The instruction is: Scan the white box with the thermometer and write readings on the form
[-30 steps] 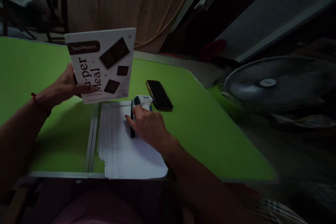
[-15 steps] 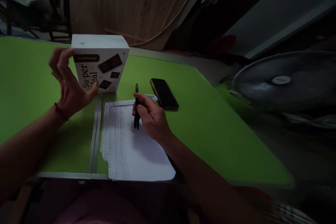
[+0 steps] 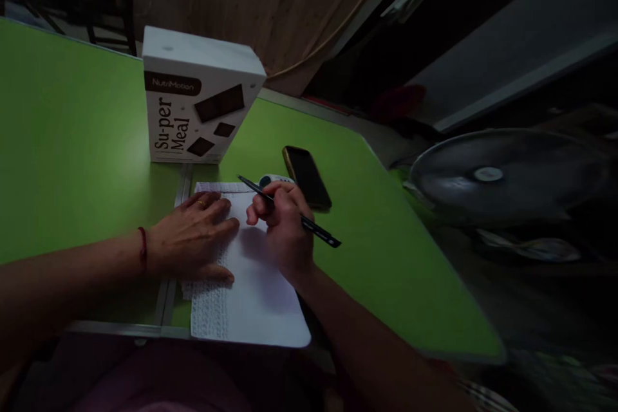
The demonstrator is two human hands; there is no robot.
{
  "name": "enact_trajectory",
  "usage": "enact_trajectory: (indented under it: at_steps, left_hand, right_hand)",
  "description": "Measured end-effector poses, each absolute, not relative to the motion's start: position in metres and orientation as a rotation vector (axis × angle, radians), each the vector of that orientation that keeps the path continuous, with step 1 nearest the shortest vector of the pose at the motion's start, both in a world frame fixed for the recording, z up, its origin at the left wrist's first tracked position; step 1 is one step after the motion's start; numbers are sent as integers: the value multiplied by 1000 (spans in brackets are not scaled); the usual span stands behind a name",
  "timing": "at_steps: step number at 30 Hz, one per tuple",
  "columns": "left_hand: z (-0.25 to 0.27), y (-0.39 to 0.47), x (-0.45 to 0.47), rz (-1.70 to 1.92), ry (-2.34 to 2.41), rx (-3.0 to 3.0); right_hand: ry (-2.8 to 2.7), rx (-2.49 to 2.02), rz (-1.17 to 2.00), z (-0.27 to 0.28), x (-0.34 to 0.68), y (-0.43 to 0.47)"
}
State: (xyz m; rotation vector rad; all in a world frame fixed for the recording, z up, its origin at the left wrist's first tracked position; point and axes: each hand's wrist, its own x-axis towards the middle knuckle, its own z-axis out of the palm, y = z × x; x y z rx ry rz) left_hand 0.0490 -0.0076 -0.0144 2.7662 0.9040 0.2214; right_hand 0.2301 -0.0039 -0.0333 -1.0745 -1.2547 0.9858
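My left hand point(image 3: 196, 238) lies flat with fingers spread on the written left side of a white sheet of paper point(image 3: 263, 309). Rows of small handwriting fill that side; the right part is blank. Over the paper's upper right, my right hand point(image 3: 290, 225) grips a black pen point(image 3: 321, 232), its tip pointing up and left, apart from the sheet. Partly hidden behind that hand is a small white object point(image 3: 274, 179) with a dark round spot and buttons. A dark phone point(image 3: 308, 175) lies just to its right.
A white "NutriMotion Su-per Meal" box point(image 3: 181, 116) stands upright behind the paper on the green table point(image 3: 386, 257). A metal seam point(image 3: 168, 299) crosses the table left of the sheet. To the right of the table is a large round fan point(image 3: 487, 174); a dark chair point(image 3: 126, 0) stands behind.
My left hand has come down from beside the box and now rests on the paper. The pen in my right hand has turned from upright to slanted. The view has shifted slightly.
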Motion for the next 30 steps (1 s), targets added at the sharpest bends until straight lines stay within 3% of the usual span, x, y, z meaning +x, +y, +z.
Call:
enact_trajectory:
  at_steps: [19,30]
  left_hand:
    - [-4,-6,45,137,928,2804]
    - [-5,-8,46,120,952,2851]
  right_hand:
    - [-1419,-1378,744,-46,235,5]
    - [-1482,-1398,798,-45,236,7]
